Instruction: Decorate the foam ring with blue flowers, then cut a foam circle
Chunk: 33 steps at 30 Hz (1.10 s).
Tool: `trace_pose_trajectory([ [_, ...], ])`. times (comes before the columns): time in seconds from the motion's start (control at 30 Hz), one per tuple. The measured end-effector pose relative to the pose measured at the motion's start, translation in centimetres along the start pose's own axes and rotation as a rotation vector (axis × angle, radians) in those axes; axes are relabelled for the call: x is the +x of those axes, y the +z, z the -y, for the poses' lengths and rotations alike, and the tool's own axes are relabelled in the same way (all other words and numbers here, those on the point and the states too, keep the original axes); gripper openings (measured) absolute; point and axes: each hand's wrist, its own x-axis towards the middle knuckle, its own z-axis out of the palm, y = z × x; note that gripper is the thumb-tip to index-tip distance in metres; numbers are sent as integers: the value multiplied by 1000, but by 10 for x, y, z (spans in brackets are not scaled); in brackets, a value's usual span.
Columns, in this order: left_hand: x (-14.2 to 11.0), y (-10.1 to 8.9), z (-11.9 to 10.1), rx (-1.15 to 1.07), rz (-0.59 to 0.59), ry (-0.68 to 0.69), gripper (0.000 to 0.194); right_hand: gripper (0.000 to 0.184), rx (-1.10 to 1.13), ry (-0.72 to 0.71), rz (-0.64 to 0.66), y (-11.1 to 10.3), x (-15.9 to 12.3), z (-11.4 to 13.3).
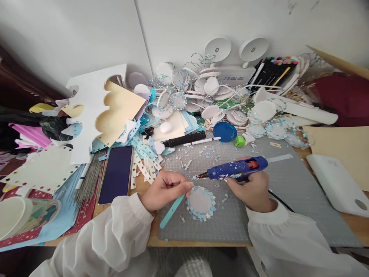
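My left hand is closed in a pinch round a flat turquoise stick, whose upper end is hidden by the fingers. A small pale-blue star shows just past the fingertips. My right hand grips a blue glue gun, with its dark nozzle pointing left, close to that star. A clear glue stick juts from the gun's back. Below, on the grey cutting mat, lies a white disc ringed with blue and cream stars, beside my left fingertips.
Loose paper stars lie about the mat. A phone and cut paper strips are on the left. Behind are a blue lid, a black pen, and piled white discs with star garlands. A white box-like device sits right.
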Motion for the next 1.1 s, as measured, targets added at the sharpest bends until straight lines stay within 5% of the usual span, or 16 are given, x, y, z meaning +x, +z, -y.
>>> trace_pose_trajectory([
  [0.2, 0, 0, 0, 30, -1, 1, 48, 13, -1, 102, 42, 0, 0, 0],
  [0.5, 0, -2, 3, 37, -4, 5, 45, 9, -164, -50, -19, 0, 0, -9],
  [0.67, 0, -1, 4, 16, -20, 16, 44, 20, -344, 98, -97, -13, 1, -31],
  [0.9, 1, -2, 1, -30, -51, 40, 41, 23, -530, 264, 24, -57, 2, -71],
  [1.1, 0, -2, 2, -43, -80, 34, 42, 25, -480, 188, 208, -72, -12, -97],
])
